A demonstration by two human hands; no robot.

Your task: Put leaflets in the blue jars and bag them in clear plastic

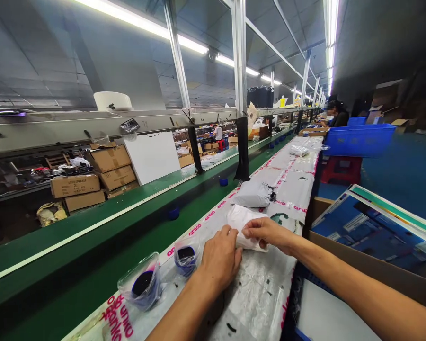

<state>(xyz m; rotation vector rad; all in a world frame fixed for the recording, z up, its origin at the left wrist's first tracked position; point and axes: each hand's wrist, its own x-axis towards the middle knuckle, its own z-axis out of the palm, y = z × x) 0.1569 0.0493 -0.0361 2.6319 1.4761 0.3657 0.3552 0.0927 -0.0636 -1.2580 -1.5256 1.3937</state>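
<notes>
The left hand presses a white packet down on the printed belt, fingers close together, and the right hand pinches its edge, a firm, flat hold that keeps the fold neat. Just beyond it lies a gray parcel — far off, a blue crate.

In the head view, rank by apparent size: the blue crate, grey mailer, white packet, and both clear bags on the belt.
Largest to smallest: the blue plastic crate; then the grey mailer, white packet and nearer clear bag, too alike to rank given camera nearness; then the farther clear bag.
</notes>
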